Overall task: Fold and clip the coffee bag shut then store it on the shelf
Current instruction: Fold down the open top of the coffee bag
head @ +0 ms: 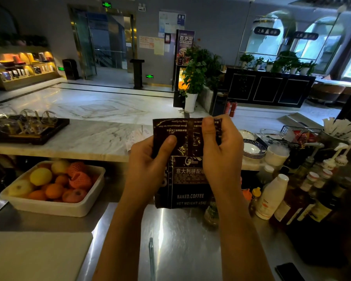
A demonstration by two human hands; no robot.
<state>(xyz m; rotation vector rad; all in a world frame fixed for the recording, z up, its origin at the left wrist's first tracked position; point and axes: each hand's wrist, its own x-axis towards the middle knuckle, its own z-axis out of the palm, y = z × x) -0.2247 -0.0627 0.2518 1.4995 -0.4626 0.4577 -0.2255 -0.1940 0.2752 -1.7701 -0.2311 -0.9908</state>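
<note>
A dark brown coffee bag [187, 179] with white lettering stands upright on the steel counter [182, 236], held in front of me. Its top part is folded down toward me, so the print on that flap reads upside down. My left hand [148, 169] grips the bag's left edge with the thumb pressed on the flap. My right hand [221, 153] holds the right edge, fingers curled over the top fold. A slim translucent clip-like bar [151, 256] lies on the counter between my forearms.
A white tub of fruit [53, 189] sits at the left. Bottles [272, 197] and syrup jars crowd the right side, with stacked plates [252, 148] behind. A tray of glasses [26, 128] rests on the marble ledge. A white board [34, 254] and a phone [290, 271] lie near me.
</note>
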